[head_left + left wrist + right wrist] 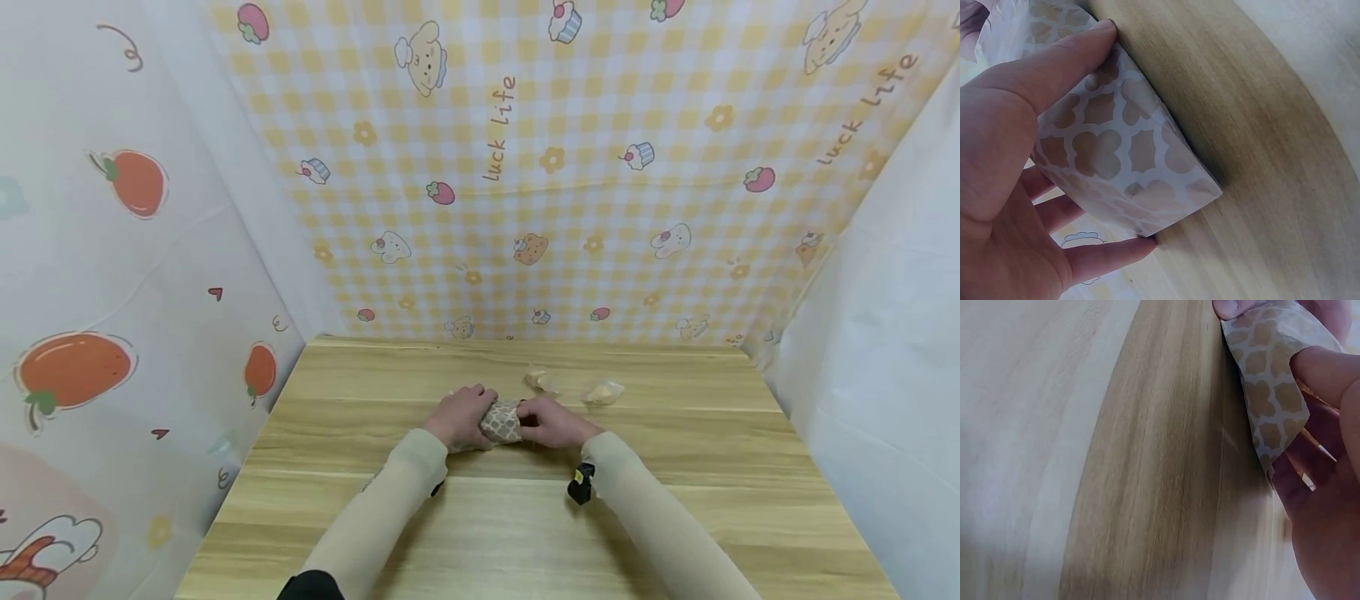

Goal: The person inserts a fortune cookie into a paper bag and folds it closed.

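Note:
A paper bag point(501, 422) with a brown-and-white lattice pattern lies on the table between my two hands. My left hand point(461, 417) grips its left part; in the left wrist view the thumb lies across the patterned face point(1094, 150) and the other fingers are on the far side. At the other end, my right hand point(557, 423) pinches the bag's edge. In the right wrist view its thumb is at the rim of the patterned paper point(1266, 394), with fingers behind. What the bag contains is hidden.
Two small clear packets with pale yellowish contents, one packet point(540, 381) behind the bag and another packet point(602, 392) to its right, lie on the wooden table point(510, 533). A checked cloth point(551, 208) hangs behind; white printed sheets stand at the sides.

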A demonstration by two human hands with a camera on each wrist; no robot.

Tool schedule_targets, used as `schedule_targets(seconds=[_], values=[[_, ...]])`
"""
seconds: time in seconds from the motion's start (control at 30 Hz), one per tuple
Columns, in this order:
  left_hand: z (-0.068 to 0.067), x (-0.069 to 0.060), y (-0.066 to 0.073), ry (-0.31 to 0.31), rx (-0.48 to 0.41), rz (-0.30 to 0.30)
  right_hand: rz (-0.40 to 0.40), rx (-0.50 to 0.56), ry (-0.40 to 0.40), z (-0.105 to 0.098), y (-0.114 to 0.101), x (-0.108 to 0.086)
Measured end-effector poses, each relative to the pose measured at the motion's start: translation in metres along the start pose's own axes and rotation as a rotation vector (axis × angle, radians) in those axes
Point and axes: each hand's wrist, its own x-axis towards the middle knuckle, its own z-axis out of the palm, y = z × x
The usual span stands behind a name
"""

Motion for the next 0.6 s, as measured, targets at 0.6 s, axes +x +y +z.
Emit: schedule_targets(seconds=[0.6], values=[[-0.003, -0.005, 0.003, -0.004, 0.000, -0.012, 0.063, 0.084, 0.060, 0.012, 0.006, 0.006]])
